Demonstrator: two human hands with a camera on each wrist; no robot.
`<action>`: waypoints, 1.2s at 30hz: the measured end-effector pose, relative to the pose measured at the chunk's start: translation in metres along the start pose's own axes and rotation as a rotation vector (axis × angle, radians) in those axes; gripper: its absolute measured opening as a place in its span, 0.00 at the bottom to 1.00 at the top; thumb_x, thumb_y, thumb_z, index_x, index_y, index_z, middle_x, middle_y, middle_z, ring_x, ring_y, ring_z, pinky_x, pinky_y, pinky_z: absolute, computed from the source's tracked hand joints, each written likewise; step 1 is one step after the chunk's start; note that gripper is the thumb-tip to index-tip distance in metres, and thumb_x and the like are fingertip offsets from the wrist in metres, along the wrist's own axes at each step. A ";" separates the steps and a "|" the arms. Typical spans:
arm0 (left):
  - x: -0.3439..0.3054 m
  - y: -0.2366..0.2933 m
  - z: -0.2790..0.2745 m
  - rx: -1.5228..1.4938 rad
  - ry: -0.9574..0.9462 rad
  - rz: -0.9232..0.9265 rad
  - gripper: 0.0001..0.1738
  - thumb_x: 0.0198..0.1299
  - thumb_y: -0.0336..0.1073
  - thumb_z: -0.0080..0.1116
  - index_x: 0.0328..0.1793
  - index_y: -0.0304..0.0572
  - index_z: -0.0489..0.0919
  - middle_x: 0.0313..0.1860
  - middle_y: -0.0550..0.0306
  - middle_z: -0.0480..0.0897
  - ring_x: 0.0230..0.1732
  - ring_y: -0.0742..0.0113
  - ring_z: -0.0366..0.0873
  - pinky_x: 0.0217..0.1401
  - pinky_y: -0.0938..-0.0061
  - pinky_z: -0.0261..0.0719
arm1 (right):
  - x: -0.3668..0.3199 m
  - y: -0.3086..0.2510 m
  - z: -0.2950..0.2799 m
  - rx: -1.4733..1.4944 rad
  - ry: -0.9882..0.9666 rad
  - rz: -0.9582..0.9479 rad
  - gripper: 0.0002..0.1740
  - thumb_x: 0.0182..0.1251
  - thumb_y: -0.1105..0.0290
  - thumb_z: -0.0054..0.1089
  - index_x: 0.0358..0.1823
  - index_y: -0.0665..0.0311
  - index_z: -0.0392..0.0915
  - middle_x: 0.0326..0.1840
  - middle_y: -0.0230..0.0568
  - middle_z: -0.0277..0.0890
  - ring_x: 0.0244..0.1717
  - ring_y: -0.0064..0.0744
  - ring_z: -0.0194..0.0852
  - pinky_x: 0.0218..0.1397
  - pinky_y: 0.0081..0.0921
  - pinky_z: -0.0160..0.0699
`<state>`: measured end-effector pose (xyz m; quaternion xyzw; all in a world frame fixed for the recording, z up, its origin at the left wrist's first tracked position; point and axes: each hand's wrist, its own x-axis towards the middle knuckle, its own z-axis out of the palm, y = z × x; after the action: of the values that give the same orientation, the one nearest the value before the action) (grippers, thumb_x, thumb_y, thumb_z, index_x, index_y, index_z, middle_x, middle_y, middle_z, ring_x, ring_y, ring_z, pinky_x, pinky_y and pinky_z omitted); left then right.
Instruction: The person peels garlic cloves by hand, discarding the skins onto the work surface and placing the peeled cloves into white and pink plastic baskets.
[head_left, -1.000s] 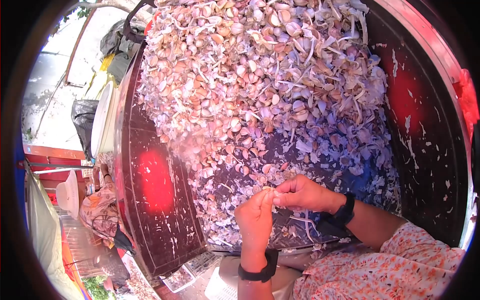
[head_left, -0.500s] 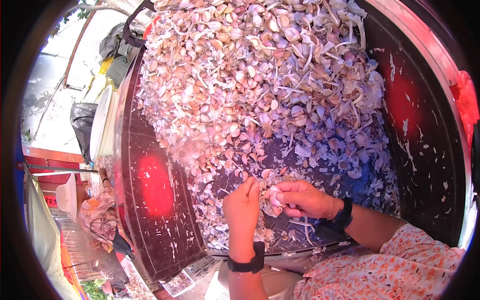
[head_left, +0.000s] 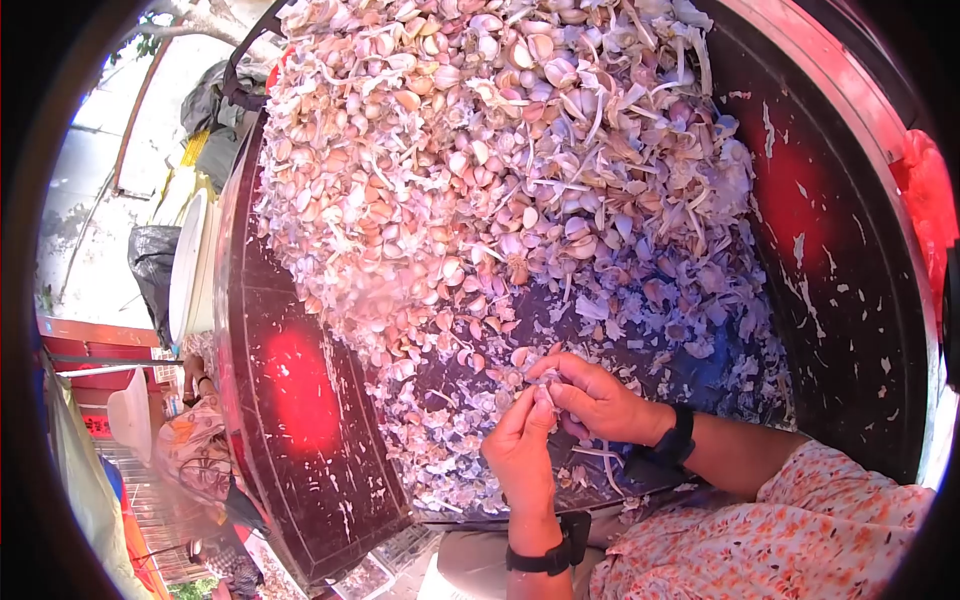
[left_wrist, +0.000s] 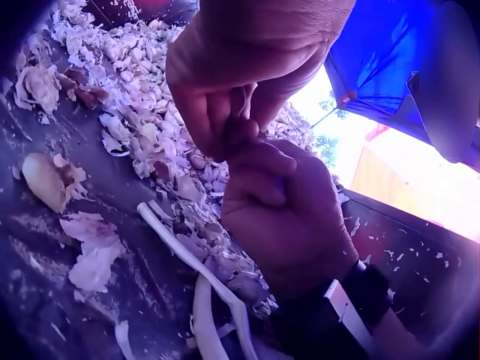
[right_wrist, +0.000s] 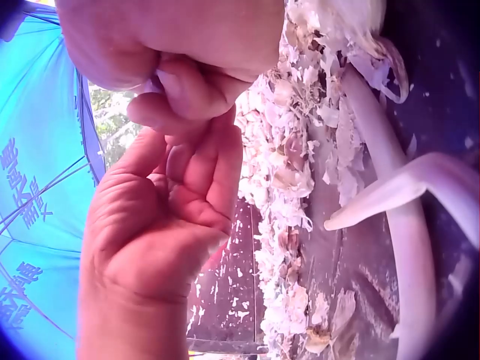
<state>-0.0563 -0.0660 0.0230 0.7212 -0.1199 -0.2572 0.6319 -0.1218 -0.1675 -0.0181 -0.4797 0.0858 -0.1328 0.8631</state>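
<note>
Both hands meet above the dark, peel-strewn tray near the person's body. In the head view, my right hand (head_left: 605, 402) curls its fingers round a piece of garlic (head_left: 545, 379), mostly covered by fingers. Against the same piece, my left hand (head_left: 524, 455) pinches with thumb and fingertips. The right wrist view shows the right hand (right_wrist: 180, 60) above the left hand (right_wrist: 161, 232), fingertips together. A large heap of garlic cloves and dry skins (head_left: 450, 180) lies beyond them.
Dark tray walls stand at the left (head_left: 300, 400) and right (head_left: 840, 260). Long pale stems (left_wrist: 187, 255) lie under the hands. Outside the left wall are a pale basin (head_left: 190, 270) and another person in a light hat (head_left: 132, 415). A red bag (head_left: 925, 190) hangs at the right.
Half a second ago the hands were apart, a pinkish piece of garlic in the right fingers. My left hand has moved right to meet it. The view has shifted slightly.
</note>
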 end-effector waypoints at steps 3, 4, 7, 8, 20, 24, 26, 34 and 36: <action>-0.002 -0.002 -0.003 -0.052 -0.010 -0.027 0.14 0.60 0.27 0.57 0.52 0.29 0.78 0.36 0.61 0.79 0.34 0.79 0.72 0.38 0.86 0.71 | -0.002 -0.008 0.001 0.012 0.000 0.018 0.15 0.73 0.68 0.37 0.58 0.61 0.62 0.28 0.29 0.65 0.17 0.14 0.60 0.20 0.11 0.60; -0.002 -0.002 -0.003 -0.051 -0.013 -0.015 0.14 0.60 0.27 0.56 0.52 0.29 0.78 0.37 0.60 0.80 0.35 0.79 0.73 0.40 0.85 0.71 | -0.004 -0.011 0.003 0.149 0.028 0.078 0.16 0.72 0.70 0.37 0.58 0.62 0.63 0.29 0.30 0.67 0.17 0.15 0.61 0.19 0.11 0.59; -0.004 0.015 -0.001 -0.010 -0.150 -0.013 0.14 0.61 0.28 0.55 0.52 0.29 0.78 0.39 0.57 0.81 0.37 0.77 0.74 0.41 0.83 0.73 | -0.003 -0.004 -0.005 0.389 0.027 0.159 0.17 0.69 0.72 0.38 0.58 0.64 0.65 0.32 0.35 0.70 0.17 0.17 0.64 0.17 0.11 0.58; -0.001 0.015 -0.003 -0.008 -0.153 -0.013 0.14 0.61 0.28 0.55 0.52 0.29 0.78 0.39 0.57 0.81 0.37 0.77 0.74 0.41 0.83 0.73 | -0.002 -0.002 -0.009 0.491 -0.001 0.183 0.18 0.68 0.73 0.39 0.57 0.66 0.67 0.33 0.37 0.72 0.18 0.18 0.66 0.16 0.11 0.58; 0.060 0.013 -0.003 0.444 -0.061 0.226 0.16 0.61 0.36 0.57 0.51 0.34 0.79 0.32 0.53 0.83 0.34 0.77 0.76 0.37 0.79 0.75 | 0.005 -0.008 -0.011 0.612 0.102 0.195 0.19 0.66 0.72 0.50 0.58 0.65 0.67 0.31 0.33 0.72 0.21 0.14 0.67 0.16 0.08 0.60; 0.029 0.025 0.010 0.524 -0.259 0.124 0.15 0.63 0.35 0.55 0.53 0.36 0.79 0.29 0.60 0.81 0.26 0.80 0.74 0.28 0.84 0.70 | 0.007 -0.004 -0.003 0.390 0.192 0.144 0.18 0.67 0.71 0.48 0.57 0.65 0.68 0.29 0.29 0.71 0.20 0.12 0.65 0.16 0.09 0.59; 0.022 0.018 0.010 0.672 -0.233 0.157 0.15 0.62 0.34 0.55 0.53 0.35 0.79 0.27 0.61 0.80 0.22 0.81 0.72 0.25 0.85 0.69 | 0.007 0.000 -0.002 0.349 0.215 0.137 0.17 0.67 0.71 0.48 0.56 0.66 0.68 0.27 0.27 0.71 0.19 0.10 0.65 0.16 0.09 0.59; 0.000 -0.013 0.006 0.722 -0.069 0.471 0.13 0.59 0.31 0.57 0.49 0.33 0.79 0.35 0.45 0.83 0.33 0.66 0.83 0.36 0.75 0.78 | 0.006 0.006 0.001 0.316 0.376 0.159 0.14 0.67 0.73 0.46 0.53 0.66 0.72 0.27 0.28 0.72 0.20 0.12 0.65 0.20 0.12 0.63; -0.001 -0.012 0.008 0.719 -0.007 0.532 0.12 0.58 0.28 0.57 0.48 0.32 0.79 0.42 0.44 0.82 0.39 0.61 0.83 0.42 0.74 0.79 | 0.005 0.000 0.002 0.226 0.359 0.152 0.16 0.67 0.75 0.43 0.55 0.71 0.68 0.31 0.33 0.74 0.22 0.15 0.67 0.24 0.13 0.68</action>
<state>-0.0629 -0.0700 0.0106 0.8382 -0.3852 -0.0300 0.3848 -0.1165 -0.1672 -0.0173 -0.3405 0.2586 -0.1596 0.8898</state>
